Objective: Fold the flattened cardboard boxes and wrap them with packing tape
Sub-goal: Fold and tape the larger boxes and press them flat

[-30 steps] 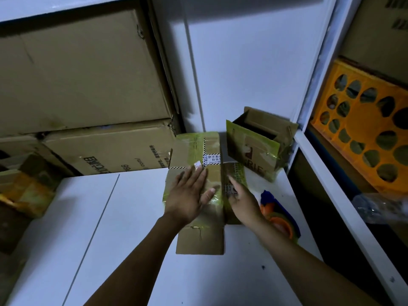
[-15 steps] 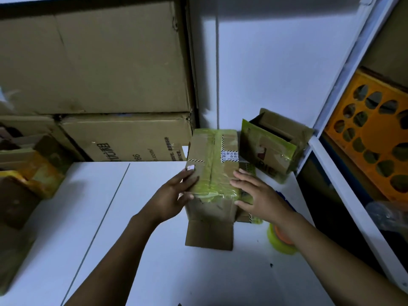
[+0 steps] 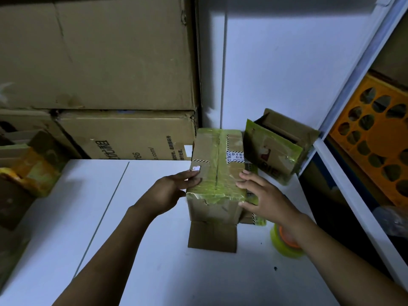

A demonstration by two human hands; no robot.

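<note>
Both hands press the box [image 3: 217, 171] btwn them w/ near-straight fingers, nothing curled round it. Left hand [image 3: 170, 191] lies flat vs the left top edge. Right hand [image 3: 262, 196] is spread over the top right edge, thumb on the front corner. Box stands mid-table [image 3: 110, 239], top green-taped, bottom flap lying open toward the person. Open room left & front. Rt side is tight: small open box [image 3: 276, 151] just beside, tape roll [image 3: 284, 241] near, partly hidden under the rt forearm. Big cartons [image 3: 99, 62] behind. Box's rt side can't be seen.
</note>
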